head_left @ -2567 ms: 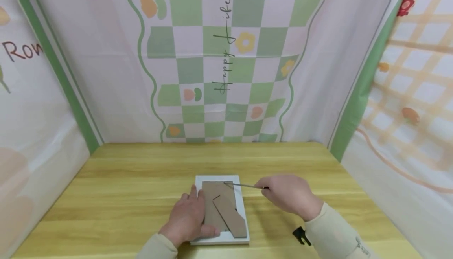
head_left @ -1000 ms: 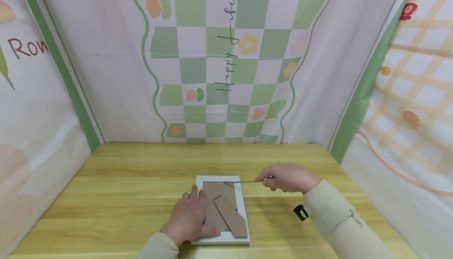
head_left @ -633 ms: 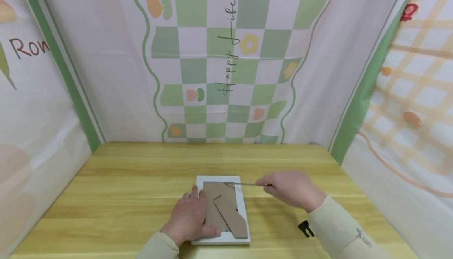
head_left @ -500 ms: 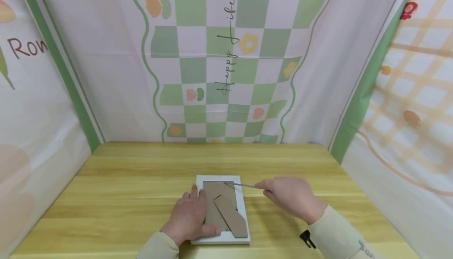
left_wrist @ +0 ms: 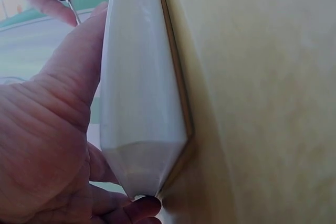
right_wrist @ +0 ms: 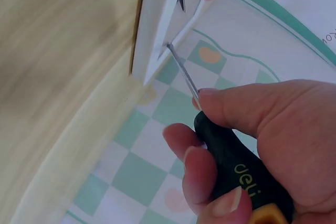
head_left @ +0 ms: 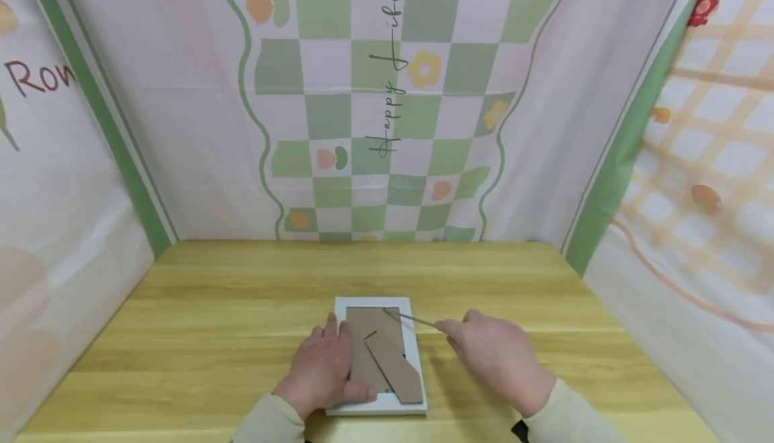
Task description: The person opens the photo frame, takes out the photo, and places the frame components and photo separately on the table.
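A white picture frame (head_left: 414, 349) lies face down on the wooden table, its brown backing board (head_left: 363, 318) and stand leg (head_left: 396, 372) showing. My left hand (head_left: 320, 369) holds the frame at its lower left, thumb over the bottom border and fingers along the left side. In my right hand (head_left: 498, 359) is a screwdriver (right_wrist: 236, 166) with a dark handle marked "deli" and a yellow part. Its thin shaft (head_left: 417, 320) slants across the frame's right border. The tip meets the backing's top edge; whether a small tab is under it I cannot tell.
The wooden table (head_left: 242, 282) runs back to a patterned cloth wall (head_left: 387, 160), with more cloth at both sides. Under the right sleeve a small black piece (head_left: 520, 431) shows; the cuff partly hides it.
The screwdriver's tip stays at the backing's top edge while my right hand has dipped toward me, tilting the shaft more. Earlier it rose and sank again. My left hand and the frame hold still.
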A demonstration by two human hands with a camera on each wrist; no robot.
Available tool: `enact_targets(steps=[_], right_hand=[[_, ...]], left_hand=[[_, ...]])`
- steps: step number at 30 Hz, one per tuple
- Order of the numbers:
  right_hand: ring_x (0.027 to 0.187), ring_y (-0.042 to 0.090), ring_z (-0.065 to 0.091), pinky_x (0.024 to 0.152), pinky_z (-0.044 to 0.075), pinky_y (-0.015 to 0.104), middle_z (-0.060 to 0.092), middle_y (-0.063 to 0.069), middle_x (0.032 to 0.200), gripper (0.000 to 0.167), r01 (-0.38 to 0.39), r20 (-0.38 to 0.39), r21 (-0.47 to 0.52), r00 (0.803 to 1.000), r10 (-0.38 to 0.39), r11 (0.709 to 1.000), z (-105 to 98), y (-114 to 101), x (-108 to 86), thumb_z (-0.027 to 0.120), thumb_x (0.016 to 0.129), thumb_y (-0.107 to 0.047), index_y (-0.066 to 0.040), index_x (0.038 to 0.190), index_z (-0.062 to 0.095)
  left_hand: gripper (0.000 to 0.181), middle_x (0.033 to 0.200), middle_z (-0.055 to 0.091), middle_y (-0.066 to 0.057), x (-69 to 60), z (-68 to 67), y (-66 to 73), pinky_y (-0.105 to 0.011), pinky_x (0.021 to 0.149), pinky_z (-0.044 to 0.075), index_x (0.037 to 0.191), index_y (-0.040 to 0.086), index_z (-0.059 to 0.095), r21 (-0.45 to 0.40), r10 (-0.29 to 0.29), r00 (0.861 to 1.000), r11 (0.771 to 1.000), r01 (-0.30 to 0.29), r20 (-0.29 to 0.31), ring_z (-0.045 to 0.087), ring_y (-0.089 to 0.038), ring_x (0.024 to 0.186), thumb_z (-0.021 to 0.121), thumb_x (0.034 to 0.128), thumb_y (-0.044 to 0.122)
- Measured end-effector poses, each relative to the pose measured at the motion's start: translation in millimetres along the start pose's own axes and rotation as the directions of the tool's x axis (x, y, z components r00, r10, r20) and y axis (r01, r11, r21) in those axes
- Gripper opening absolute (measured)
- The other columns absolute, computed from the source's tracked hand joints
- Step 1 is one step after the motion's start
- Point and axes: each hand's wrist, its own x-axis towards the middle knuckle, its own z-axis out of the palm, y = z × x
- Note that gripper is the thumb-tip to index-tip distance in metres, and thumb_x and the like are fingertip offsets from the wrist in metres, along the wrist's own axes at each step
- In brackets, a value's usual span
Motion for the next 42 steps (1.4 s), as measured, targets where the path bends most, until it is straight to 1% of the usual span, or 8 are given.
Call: enact_targets(steps=[7, 11, 16, 23, 30, 38, 40, 42], right_hand=[[0.048, 0.001, 0.041, 0.036, 0.032, 0.023, 0.064, -0.008, 0.069, 0.022, -0.041, 0.160, 0.069, 0.987, 0.029, 0.997, -12, 10, 16.4, 0.080, 0.092, -0.028, -0.037, 0.111, 0.080], [0.060, 0.007, 0.064, 0.039, 0.039, 0.027, 0.077, -0.008, 0.083, 0.022, -0.040, 0.265, 0.128, 0.964, 0.004, 0.991, -19, 19, 28.4, 0.074, 0.097, -0.026, -0.036, 0.115, 0.079], [0.097, 0.018, 0.077, 0.064, 0.060, 0.033, 0.080, -0.006, 0.112, 0.023, -0.012, 0.373, 0.218, 0.925, -0.072, 0.976, -25, 29, 43.8, 0.070, 0.100, -0.020, -0.028, 0.119, 0.079], [0.108, 0.023, 0.075, 0.080, 0.063, 0.041, 0.078, -0.005, 0.118, 0.023, -0.024, 0.458, 0.311, 0.880, -0.128, 0.950, -31, 41, 63.2, 0.067, 0.101, -0.016, -0.025, 0.118, 0.080], [0.113, 0.021, 0.072, 0.091, 0.060, 0.044, 0.076, -0.006, 0.122, 0.024, -0.074, 0.559, 0.385, 0.812, -0.168, 0.920, -33, 54, 80.5, 0.064, 0.103, -0.018, -0.027, 0.120, 0.078], [0.080, 0.011, 0.065, 0.068, 0.056, 0.033, 0.074, -0.006, 0.103, 0.027, -0.257, 0.688, 0.459, 0.708, -0.157, 0.851, -30, 66, 92.5, 0.061, 0.105, -0.018, -0.022, 0.128, 0.074], [0.089, 0.011, 0.068, 0.075, 0.059, 0.036, 0.075, -0.006, 0.107, 0.027, -0.237, 0.676, 0.454, 0.719, -0.159, 0.859, -29, 67, 90.3, 0.062, 0.105, -0.019, -0.024, 0.128, 0.075], [0.099, 0.017, 0.072, 0.084, 0.060, 0.042, 0.076, -0.005, 0.114, 0.026, -0.175, 0.636, 0.441, 0.753, -0.169, 0.880, -28, 66, 84.7, 0.063, 0.104, -0.019, -0.024, 0.127, 0.075]], left_hand=[[0.130, 0.158, 0.031, -0.041, 0.5, -0.4, -1.1, -0.060, 0.113, 0.043, 0.153, -0.012, 0.039, -0.023, -0.003, 1.000, 1.000, 0.003, -0.003, 0.046, -0.054, 0.138, 0.081, 0.0677, 0.076], [0.130, 0.158, 0.031, -0.041, 0.4, -0.7, -1.4, -0.061, 0.113, 0.042, 0.153, -0.012, 0.039, -0.033, -0.005, 1.000, 0.999, 0.005, -0.004, 0.045, -0.055, 0.138, 0.081, 0.0673, 0.076], [0.130, 0.158, 0.031, -0.041, 0.0, -1.3, -1.2, -0.061, 0.113, 0.043, 0.153, -0.012, 0.039, -0.032, -0.008, 1.000, 0.999, 0.007, -0.007, 0.045, -0.055, 0.138, 0.081, 0.0671, 0.076], [0.129, 0.158, 0.032, -0.041, -0.3, -1.9, -1.2, -0.061, 0.114, 0.042, 0.153, -0.012, 0.039, -0.027, 0.001, 1.000, 1.000, -0.001, -0.015, 0.045, -0.055, 0.138, 0.081, 0.0674, 0.075], [0.130, 0.159, 0.032, -0.040, 0.6, -2.3, -0.8, -0.061, 0.114, 0.042, 0.153, -0.011, 0.039, -0.020, -0.003, 1.000, 1.000, 0.003, -0.008, 0.045, -0.054, 0.138, 0.081, 0.0671, 0.076], [0.128, 0.159, 0.032, -0.040, -0.5, -1.6, -0.6, -0.060, 0.113, 0.043, 0.153, -0.011, 0.040, -0.023, -0.009, 1.000, 1.000, 0.009, -0.005, 0.046, -0.054, 0.137, 0.081, 0.0682, 0.076], [0.128, 0.158, 0.033, -0.040, -0.8, -1.1, -0.2, -0.060, 0.113, 0.043, 0.153, -0.011, 0.040, -0.024, -0.009, 1.000, 1.000, 0.009, -0.008, 0.047, -0.054, 0.137, 0.082, 0.0683, 0.075], [0.128, 0.158, 0.033, -0.041, -1.1, -0.4, 0.4, -0.060, 0.113, 0.043, 0.153, -0.011, 0.040, -0.021, -0.010, 1.000, 1.000, 0.010, -0.008, 0.046, -0.054, 0.137, 0.082, 0.0680, 0.075]])
